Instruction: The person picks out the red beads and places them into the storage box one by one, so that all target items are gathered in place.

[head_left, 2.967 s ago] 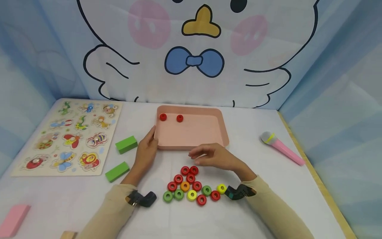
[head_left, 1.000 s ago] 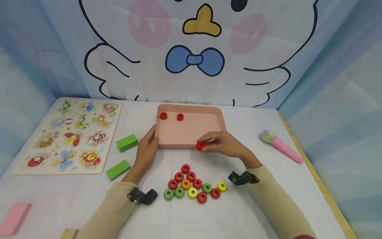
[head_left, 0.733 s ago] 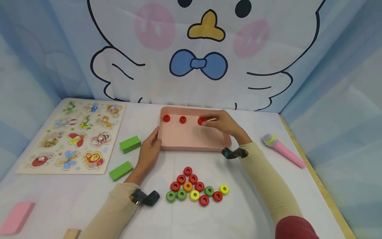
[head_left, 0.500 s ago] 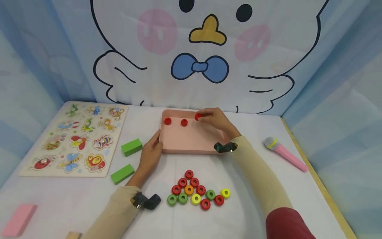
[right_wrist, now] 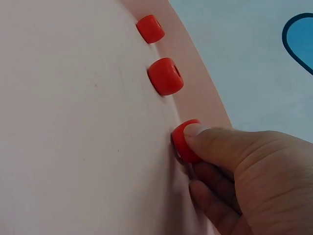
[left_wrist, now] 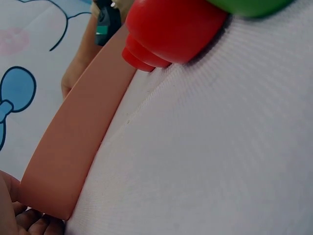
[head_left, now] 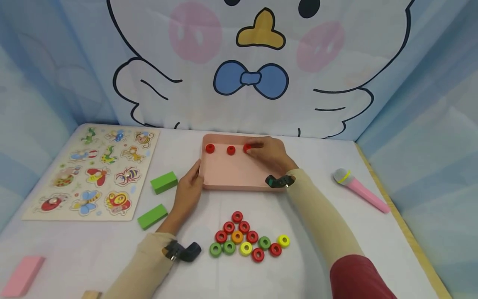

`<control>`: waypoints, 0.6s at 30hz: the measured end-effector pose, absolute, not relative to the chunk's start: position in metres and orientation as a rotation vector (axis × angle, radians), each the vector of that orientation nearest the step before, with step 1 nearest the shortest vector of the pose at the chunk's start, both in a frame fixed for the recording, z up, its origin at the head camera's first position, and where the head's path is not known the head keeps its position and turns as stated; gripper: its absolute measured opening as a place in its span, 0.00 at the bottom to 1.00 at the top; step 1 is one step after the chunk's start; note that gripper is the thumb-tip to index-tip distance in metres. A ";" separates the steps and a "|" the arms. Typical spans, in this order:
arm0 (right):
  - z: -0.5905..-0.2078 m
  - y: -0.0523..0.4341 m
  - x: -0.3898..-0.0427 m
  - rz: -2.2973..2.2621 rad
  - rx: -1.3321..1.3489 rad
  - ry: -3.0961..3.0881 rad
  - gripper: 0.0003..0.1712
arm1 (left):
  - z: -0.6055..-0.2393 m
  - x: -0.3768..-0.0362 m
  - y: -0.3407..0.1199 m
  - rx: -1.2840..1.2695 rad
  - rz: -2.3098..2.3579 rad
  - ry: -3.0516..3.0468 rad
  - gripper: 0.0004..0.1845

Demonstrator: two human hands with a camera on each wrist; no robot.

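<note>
My right hand [head_left: 269, 153] pinches a red bead [right_wrist: 182, 143] between thumb and fingers, down at the floor of the pink tray [head_left: 239, 174], near its back wall. Two more red beads, one at the left [head_left: 210, 148] and one in the middle [head_left: 231, 150], sit in a row with it along that wall. My left hand [head_left: 188, 189] grips the tray's left side; in the left wrist view the thumb lies against the tray wall and the fingers curl at its corner. In front of the tray, a cluster of red, green, yellow and orange beads [head_left: 237, 237] lies on the white table.
Two green blocks [head_left: 164, 182] lie left of the left hand, beside an insect puzzle board [head_left: 128, 199]. A pink microphone [head_left: 361, 191] rests at the right near the table edge. A pink block [head_left: 23, 276] and a wooden piece [head_left: 91, 295] are at the front left.
My right hand has taken a red bead from the cluster's top and carried it over the tray's front rim to the back wall. My left hand keeps its grip on the tray.
</note>
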State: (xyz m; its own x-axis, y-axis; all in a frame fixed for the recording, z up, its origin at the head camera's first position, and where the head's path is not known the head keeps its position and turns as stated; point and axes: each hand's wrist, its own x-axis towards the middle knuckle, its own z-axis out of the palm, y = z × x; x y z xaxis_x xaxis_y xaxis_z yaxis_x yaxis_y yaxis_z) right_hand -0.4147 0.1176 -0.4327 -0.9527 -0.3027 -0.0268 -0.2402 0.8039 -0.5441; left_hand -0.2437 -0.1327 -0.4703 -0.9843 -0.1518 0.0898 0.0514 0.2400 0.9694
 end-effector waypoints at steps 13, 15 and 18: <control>-0.437 0.120 -0.414 -0.868 -0.474 2.883 0.19 | -0.470 -0.242 -0.132 0.085 -1.865 -2.315 0.30; -0.436 0.120 -0.415 -0.867 -0.480 2.884 0.19 | -0.470 -0.242 -0.132 0.075 -1.878 -2.311 0.30; -0.435 0.119 -0.415 -0.871 -0.488 2.887 0.19 | -0.469 -0.243 -0.133 0.067 -1.860 -2.322 0.30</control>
